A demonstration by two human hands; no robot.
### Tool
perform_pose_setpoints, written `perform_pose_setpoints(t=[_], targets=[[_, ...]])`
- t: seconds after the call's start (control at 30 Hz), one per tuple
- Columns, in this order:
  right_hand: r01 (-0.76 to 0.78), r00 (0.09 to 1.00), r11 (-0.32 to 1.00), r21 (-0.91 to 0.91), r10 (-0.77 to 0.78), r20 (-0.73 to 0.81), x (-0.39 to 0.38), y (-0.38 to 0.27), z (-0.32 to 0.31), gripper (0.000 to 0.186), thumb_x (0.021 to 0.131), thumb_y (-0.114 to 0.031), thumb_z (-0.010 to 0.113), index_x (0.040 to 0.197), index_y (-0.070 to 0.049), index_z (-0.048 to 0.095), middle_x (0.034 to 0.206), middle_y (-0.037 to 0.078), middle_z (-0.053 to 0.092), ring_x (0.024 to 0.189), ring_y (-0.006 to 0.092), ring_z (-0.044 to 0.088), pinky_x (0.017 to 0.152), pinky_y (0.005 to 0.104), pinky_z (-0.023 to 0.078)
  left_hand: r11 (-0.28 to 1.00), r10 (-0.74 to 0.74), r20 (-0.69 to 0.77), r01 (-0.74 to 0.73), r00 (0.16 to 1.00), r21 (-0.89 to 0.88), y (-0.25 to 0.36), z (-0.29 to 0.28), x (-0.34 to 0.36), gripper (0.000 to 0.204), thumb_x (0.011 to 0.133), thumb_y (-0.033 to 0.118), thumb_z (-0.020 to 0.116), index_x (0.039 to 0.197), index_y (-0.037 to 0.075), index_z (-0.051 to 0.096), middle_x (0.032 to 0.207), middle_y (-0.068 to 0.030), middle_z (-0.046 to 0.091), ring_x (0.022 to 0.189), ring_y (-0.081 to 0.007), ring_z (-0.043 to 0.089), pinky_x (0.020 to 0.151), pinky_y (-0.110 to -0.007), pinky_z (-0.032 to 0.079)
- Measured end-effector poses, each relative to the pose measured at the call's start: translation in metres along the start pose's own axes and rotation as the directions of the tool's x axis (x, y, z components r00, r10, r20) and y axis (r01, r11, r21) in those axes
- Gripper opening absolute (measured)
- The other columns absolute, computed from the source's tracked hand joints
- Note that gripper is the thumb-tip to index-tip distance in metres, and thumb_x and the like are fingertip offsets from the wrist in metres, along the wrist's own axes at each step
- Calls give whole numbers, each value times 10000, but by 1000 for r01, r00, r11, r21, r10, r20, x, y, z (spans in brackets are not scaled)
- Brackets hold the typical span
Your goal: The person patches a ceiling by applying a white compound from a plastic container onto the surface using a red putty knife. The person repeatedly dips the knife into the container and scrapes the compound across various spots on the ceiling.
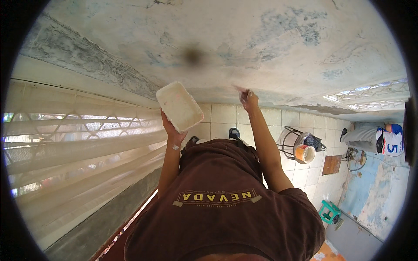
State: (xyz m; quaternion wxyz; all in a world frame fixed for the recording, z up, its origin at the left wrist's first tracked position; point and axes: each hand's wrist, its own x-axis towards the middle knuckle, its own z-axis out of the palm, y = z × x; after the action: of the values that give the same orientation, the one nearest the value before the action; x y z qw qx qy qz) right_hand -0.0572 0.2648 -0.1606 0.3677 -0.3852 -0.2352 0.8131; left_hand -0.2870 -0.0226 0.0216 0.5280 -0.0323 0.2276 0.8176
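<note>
Green plastic stool (329, 212) at right; left hand (171, 129) clasps whitish rectangular tub (179, 107), lengthwise far-left to near-right — right hand (248, 99) curled, hold I can't tell.

Sheer curtain (87, 143) left; green stool (330, 212) lower right; brown panel (332, 165) on tiled floor (291, 117); co-worker (365, 138) far right.

Yellow lettering (217, 197) on shirt (222, 230), numeral (392, 148) on jersey (398, 141)

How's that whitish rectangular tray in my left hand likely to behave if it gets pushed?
The tray is probably stiff: its rim shows no sag. It could tip if nudged on its far side, as your left hand shows at one side only. The whitish smears inside may feel slippery.
</note>
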Motion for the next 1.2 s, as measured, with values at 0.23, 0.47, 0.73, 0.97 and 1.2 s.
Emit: perform_pose_setpoints(t=[0.23,0.47,0.73,0.97,1.2], targets=[[101,977,864,494,-179,113,-80,-195,189,308,1029,-108,421,1067,169,550,979,171,611,877,234,627,764,292,598,999,26,-72,-28,997,-29,-1,-20,-3,608,974,613,414,1419,203,472,1380,-35,551,1246,-292,548,1038,-519,452],[52,988,842,536,-122,96,-93,-119,140,326,1023,-244,461,949,44,593,810,96,615,686,169,600,640,223,576,999,35,-33,-35,999,-19,-1,-5,-4,611,979,610,400,1421,194,466,1391,-30,539,1248,-294,545,1040,-518,449],[-157,980,714,682,27,197,-36,-144,138,230,1011,-65,452,1109,77,603,949,158,639,812,176,614,745,233,578,1000,15,-35,-15,999,2,3,-15,-6,601,986,599,386,1429,198,454,1391,-33,543,1247,-293,548,1037,-524,454],[61,992,674,736,-120,28,-71,-145,76,221,884,-68,566,1059,47,640,769,67,603,674,111,586,570,214,538,996,90,-33,-91,995,-23,12,-19,-14,590,990,596,384,1425,205,463,1382,-28,549,1243,-281,552,1031,-517,461],[-62,995,841,538,93,-29,-47,-87,150,301,906,-62,455,1018,190,577,909,233,626,784,280,628,714,275,596,994,55,-30,-58,998,-94,13,-27,-19,617,987,591,394,1451,186,426,1414,-60,518,1269,-312,526,1051,-550,433]])
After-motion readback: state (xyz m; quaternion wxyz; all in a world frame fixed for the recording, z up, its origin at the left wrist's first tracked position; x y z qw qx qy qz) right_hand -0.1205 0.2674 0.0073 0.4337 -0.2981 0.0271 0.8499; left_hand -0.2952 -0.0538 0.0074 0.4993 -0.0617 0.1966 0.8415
